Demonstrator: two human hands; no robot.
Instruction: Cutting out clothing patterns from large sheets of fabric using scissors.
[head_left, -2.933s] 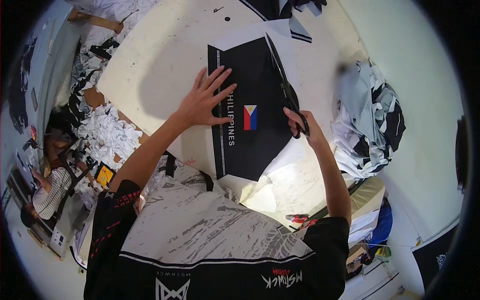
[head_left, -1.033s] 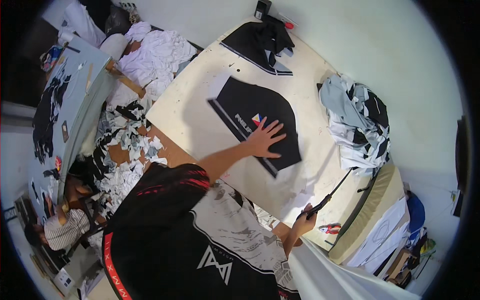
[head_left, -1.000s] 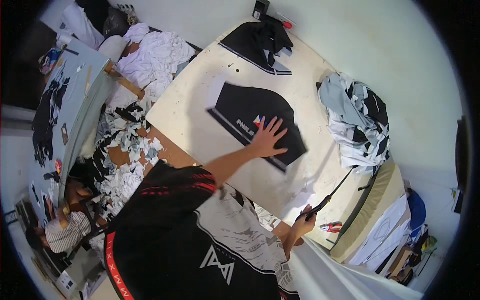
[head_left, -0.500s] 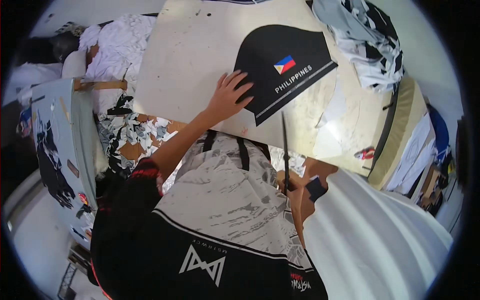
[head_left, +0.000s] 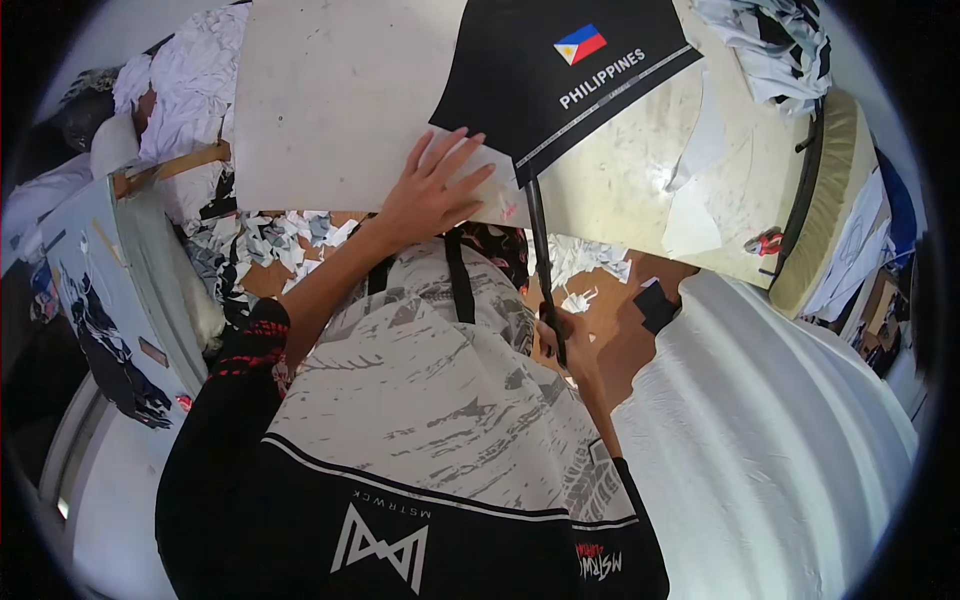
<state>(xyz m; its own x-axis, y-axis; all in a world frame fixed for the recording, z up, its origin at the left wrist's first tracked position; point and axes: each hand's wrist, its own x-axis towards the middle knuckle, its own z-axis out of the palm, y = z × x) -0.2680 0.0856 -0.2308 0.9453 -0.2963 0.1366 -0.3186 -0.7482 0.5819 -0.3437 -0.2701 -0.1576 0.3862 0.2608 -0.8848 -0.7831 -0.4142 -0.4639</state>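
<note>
A black fabric piece (head_left: 540, 90) with a small flag patch and white lettering lies on the beige cutting table (head_left: 330, 100). A white paper sheet (head_left: 480, 195) sticks out from under its near edge. My left hand (head_left: 430, 195) lies flat with spread fingers on that sheet, touching the fabric's edge. My right hand (head_left: 568, 345) is below the table edge in front of my apron, closed around a long thin dark strip (head_left: 540, 260) that runs up to the fabric's corner. Whether it is cloth or a tool I cannot tell.
White and printed offcuts (head_left: 290, 230) litter the floor under the table's near edge. A heap of printed cloth (head_left: 770, 40) sits at the table's far right, with a small red object (head_left: 765, 242) near its corner. A large white cloth (head_left: 780, 450) fills the lower right.
My left hand has slid from the fabric's middle to its near edge, on the paper. My right hand has dropped below the table edge, drawing the dark strip down. The view swung closer.
</note>
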